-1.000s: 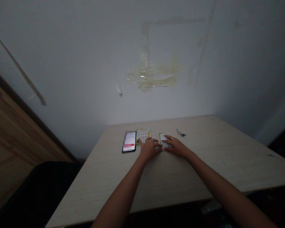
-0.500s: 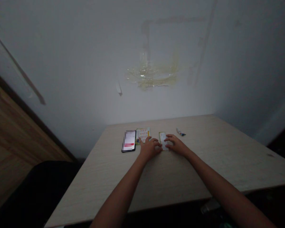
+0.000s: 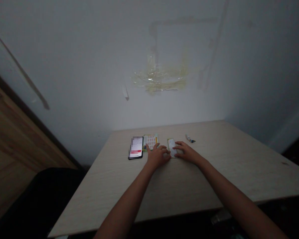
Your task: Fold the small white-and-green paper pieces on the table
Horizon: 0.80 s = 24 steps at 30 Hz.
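My left hand (image 3: 158, 156) rests on the table with its fingers spread. Its fingertips reach the lower edge of a printed card or sheet (image 3: 151, 139), and its thumb side is near the left edge of a narrow printed paper (image 3: 171, 146). My right hand (image 3: 186, 152) lies at that narrow paper's right side, fingers apart, fingertips on its surface. A phone (image 3: 136, 148) with a lit screen lies left of the printed card. Beyond my right hand lies a small tube-like item (image 3: 190, 138), too small to name surely.
The pale wood-look table (image 3: 114, 192) meets a white wall (image 3: 94, 66) with yellowed tape (image 3: 161, 79) on it. A black rounded object (image 3: 54, 189) stands left of the table, near a wooden panel (image 3: 10, 139). Something translucent (image 3: 220, 216) shows in the dark below the front edge.
Almost nothing differs. The view has shifted slightly, and the fingers of my right hand have moved a little on the narrow paper.
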{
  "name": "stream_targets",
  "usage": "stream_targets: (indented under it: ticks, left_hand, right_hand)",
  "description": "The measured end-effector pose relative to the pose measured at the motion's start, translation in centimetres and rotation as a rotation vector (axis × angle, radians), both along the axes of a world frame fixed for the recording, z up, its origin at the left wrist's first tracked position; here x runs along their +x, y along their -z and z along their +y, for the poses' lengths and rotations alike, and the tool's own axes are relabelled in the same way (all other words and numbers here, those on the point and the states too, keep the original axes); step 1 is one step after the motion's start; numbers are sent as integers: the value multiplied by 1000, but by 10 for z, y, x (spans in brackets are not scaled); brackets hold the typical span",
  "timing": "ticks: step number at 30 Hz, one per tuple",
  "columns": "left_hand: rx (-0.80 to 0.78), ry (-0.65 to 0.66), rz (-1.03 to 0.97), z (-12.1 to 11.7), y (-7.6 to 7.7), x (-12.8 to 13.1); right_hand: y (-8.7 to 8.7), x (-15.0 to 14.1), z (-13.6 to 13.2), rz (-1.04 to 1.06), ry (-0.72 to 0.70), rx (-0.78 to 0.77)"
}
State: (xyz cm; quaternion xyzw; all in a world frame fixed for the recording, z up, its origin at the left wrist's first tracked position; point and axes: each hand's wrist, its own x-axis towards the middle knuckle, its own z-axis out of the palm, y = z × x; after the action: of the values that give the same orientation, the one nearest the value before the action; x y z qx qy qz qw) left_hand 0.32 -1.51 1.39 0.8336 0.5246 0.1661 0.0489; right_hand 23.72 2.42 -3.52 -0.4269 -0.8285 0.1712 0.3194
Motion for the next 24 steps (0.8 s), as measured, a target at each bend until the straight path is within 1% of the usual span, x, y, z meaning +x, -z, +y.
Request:
stream_targets:
  ticks: [3,6,12,19,24]
  left_hand:
    - [6,8,0,0,0,-1]
    - [11,15,12,0,-1,-1]
    - [9,3,25,-1,-2,0]
    - [14,-32,9,-2,-1,4]
    - [6,-43,-11,-1,0,6]
  right_hand:
    - [-3,3,-1,-66,-22,-21]
    - [-4,5,-1,-87,-25,-36]
    - [-3,10,1,-63,-80,-69]
    - [0,13,3,-13,-86,-82]
    - [-1,12,-1,-1,-74,-83]
